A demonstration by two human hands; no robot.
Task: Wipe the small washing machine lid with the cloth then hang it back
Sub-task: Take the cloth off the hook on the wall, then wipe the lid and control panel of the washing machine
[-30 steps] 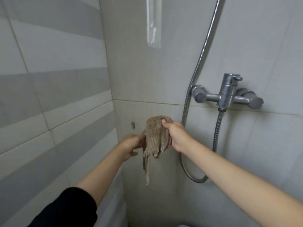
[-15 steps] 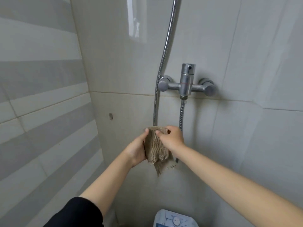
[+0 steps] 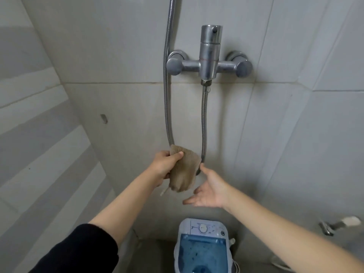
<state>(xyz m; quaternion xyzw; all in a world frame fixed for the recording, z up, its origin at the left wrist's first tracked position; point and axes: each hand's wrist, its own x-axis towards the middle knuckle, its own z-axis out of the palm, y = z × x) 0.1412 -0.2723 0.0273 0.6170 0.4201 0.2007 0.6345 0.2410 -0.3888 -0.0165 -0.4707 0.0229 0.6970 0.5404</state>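
Note:
A beige knitted cloth (image 3: 182,172) hangs bunched from my left hand (image 3: 164,166), which grips its upper edge in front of the tiled wall. Just right of it and a little lower, my right hand (image 3: 208,191) is spread with the palm up and holds nothing. Far below, at the bottom middle, stands the small washing machine (image 3: 202,229), white with a translucent blue lid (image 3: 202,253) and a round dial at its back panel.
A chrome shower mixer (image 3: 209,62) is fixed to the wall above, with its metal hose (image 3: 167,95) looping down behind the cloth. A small wall hook (image 3: 103,118) sits to the left. A tap with a pale handle (image 3: 338,225) juts out at the lower right.
My right hand has let go of the cloth and opened below it; my left hand now holds it alone. The view has tilted down, bringing the washing machine into sight.

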